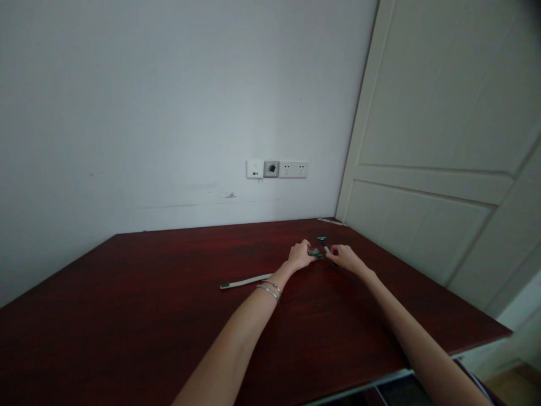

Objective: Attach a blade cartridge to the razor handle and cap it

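Over the right part of the dark red table, my right hand (344, 256) is closed around the handle of a razor (324, 245). The razor's green head points away from me, toward the wall. Just left of it, my left hand (300, 255) is closed on a small packet (315, 254) with green and reddish parts, too small to make out fully. The packet and the razor are close together but appear apart. A long pale strip (245, 282) with a dark end lies left of my left forearm, which covers its other end.
The dark red tabletop (127, 316) meets a white wall with sockets (292, 170) above it. A white panelled door (422, 225) stands along the right side. A thin pale strip (331, 221) lies in the far right corner. An open space shows below the front edge.
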`<state>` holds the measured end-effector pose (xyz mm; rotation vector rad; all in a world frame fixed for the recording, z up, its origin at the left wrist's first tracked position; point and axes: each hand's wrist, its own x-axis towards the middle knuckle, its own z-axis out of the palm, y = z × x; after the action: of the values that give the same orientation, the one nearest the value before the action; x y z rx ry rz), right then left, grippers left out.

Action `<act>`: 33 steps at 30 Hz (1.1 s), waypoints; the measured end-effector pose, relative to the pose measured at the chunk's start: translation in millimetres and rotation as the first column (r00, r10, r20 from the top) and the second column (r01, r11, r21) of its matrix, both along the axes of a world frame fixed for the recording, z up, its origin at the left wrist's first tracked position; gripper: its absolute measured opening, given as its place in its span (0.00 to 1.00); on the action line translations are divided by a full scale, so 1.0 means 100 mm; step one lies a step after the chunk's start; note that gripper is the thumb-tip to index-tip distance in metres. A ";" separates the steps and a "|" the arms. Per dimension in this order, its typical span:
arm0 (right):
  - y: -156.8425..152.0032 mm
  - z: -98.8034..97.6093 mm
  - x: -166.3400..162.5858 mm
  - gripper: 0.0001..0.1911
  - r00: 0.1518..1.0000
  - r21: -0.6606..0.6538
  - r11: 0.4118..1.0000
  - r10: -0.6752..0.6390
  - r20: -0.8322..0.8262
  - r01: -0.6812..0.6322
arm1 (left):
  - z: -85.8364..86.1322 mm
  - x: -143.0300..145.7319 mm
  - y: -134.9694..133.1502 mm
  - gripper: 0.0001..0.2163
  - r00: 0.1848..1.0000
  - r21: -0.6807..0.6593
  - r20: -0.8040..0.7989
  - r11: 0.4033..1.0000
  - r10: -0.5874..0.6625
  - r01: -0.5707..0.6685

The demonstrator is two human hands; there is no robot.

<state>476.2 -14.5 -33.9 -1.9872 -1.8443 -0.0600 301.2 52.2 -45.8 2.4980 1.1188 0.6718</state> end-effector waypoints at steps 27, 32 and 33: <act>-0.01 0.10 -0.32 0.15 0.997 0.067 0.998 0.001 -0.078 0.004 | 0.10 -0.19 0.16 0.42 0.973 -0.236 0.093 0.945 -0.209 0.226; -0.07 0.08 -0.29 0.16 0.987 0.136 0.990 -0.016 -0.160 0.039 | 0.06 -0.03 0.05 0.40 0.982 -0.222 0.071 0.957 -0.173 0.185; -0.08 0.06 -0.29 0.16 0.985 0.138 0.990 -0.018 -0.173 0.042 | 0.06 0.00 0.03 0.39 0.987 -0.216 0.052 0.963 -0.154 0.162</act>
<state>447.7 -22.5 -27.4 -1.8622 -1.6558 -0.0268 301.1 55.3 -40.1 2.3473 0.9151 0.5145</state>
